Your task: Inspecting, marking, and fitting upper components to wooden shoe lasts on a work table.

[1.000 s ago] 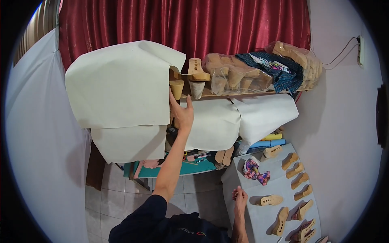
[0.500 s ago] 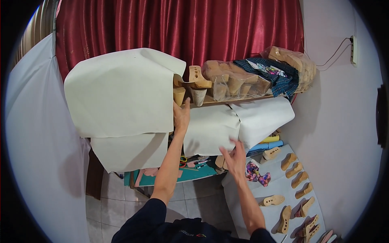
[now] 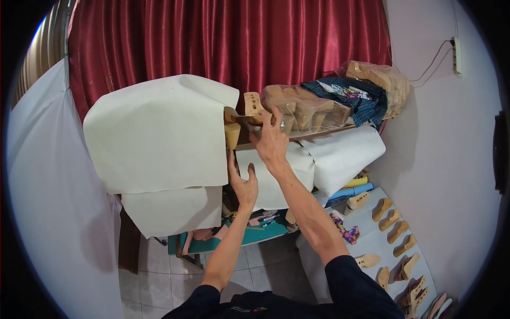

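My right hand (image 3: 273, 143) reaches up to the shelf, its fingers curled over the end of a wooden shoe last (image 3: 252, 102) with holes in it. The thumb lies lower, by the pale heel-shaped piece under the last, which the hand mostly hides. Below and to the left, my left hand (image 3: 245, 186) is held with fingers apart beside the edge of a large white sheet (image 3: 154, 138), holding nothing. Just above its fingertips, a tan wooden last (image 3: 232, 135) shows in the gap beside the sheet.
Clear bags of wooden lasts (image 3: 303, 111) sit along the shelf, with dark plaid cloth (image 3: 350, 98) on top. More white sheeting (image 3: 345, 159) hangs below. Pens lie on a teal tabletop (image 3: 260, 234). Several lasts stand on a pale table (image 3: 372, 239) at right; a red curtain (image 3: 228, 42) hangs behind.
My right hand has moved up and left from in front of the white sheeting to the last on the shelf. My left hand has dropped lower, away from the shelf edge.
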Tool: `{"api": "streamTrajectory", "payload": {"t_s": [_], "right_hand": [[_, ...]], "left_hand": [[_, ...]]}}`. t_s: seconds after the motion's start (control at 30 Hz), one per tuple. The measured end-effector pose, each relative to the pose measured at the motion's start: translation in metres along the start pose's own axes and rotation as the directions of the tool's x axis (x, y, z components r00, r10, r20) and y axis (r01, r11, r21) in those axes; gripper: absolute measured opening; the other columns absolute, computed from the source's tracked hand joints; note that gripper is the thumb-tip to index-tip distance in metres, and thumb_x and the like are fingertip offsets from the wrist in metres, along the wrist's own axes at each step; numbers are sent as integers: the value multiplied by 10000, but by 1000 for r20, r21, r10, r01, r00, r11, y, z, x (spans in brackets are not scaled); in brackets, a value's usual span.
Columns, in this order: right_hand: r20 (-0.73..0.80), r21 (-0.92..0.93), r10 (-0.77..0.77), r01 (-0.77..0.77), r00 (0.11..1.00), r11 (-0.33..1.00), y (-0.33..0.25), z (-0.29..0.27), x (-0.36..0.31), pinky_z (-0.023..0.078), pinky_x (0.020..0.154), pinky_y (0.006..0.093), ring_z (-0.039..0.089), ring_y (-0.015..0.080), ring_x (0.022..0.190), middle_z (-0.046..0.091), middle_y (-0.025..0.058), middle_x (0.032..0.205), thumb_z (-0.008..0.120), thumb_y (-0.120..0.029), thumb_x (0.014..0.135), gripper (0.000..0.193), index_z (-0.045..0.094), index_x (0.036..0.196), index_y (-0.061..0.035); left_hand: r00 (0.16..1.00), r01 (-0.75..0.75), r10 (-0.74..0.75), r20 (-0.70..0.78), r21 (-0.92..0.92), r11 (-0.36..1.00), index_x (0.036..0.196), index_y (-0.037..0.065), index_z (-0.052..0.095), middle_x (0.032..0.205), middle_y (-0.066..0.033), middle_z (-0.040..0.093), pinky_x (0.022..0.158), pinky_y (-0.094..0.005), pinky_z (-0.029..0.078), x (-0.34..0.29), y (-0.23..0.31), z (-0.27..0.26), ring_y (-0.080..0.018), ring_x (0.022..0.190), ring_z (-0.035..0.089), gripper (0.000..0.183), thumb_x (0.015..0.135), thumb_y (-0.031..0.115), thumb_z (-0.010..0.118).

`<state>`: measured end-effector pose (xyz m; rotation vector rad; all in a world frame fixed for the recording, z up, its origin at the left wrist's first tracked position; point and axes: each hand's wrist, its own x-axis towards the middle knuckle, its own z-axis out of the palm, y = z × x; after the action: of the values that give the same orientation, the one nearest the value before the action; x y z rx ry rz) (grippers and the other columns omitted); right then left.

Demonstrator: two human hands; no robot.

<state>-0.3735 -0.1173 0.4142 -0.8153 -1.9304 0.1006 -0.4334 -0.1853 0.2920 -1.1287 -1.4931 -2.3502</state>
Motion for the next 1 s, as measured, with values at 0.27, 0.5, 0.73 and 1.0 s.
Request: {"api": "streamTrajectory", "payload": {"t_s": [0.27,0.5,0.73,1.0], "right_hand": [[-97,103,-38,48,995,994,-7,-27,-29,596,717,497,690,416,952,411,134,1494,830,-156,732,601,524,1247,-111],[-246,134,-31,66,969,989,3,-58,-90,599,652,473,701,413,981,403,144,1527,817,-169,735,527,578,1204,-138],[-231,247,25,34,973,968,35,-101,-196,590,895,428,577,448,1273,357,267,1577,917,-241,713,579,570,1158,-116],[-181,500,551,-407,815,765,84,-160,-363,534,934,372,618,291,1203,472,252,1469,774,-252,933,451,507,1237,-53]], "left_hand": [[815,575,-453,361,-413,706,1461,63,476,1441,-103,538,1078,-399,438,1,7,10,-239,1318,533,500,1070,372,520],[640,763,-514,571,-551,337,1521,107,437,1498,-83,504,1125,-376,385,-5,69,21,-239,1353,497,762,978,629,555],[596,803,-459,659,-500,324,1503,123,443,1458,-87,560,1095,-488,472,-77,57,1,-281,1315,566,633,996,480,566],[521,810,-323,790,-337,480,1642,203,90,1630,-143,247,1192,-514,374,-234,66,12,-346,1478,339,1220,694,226,858]]}}
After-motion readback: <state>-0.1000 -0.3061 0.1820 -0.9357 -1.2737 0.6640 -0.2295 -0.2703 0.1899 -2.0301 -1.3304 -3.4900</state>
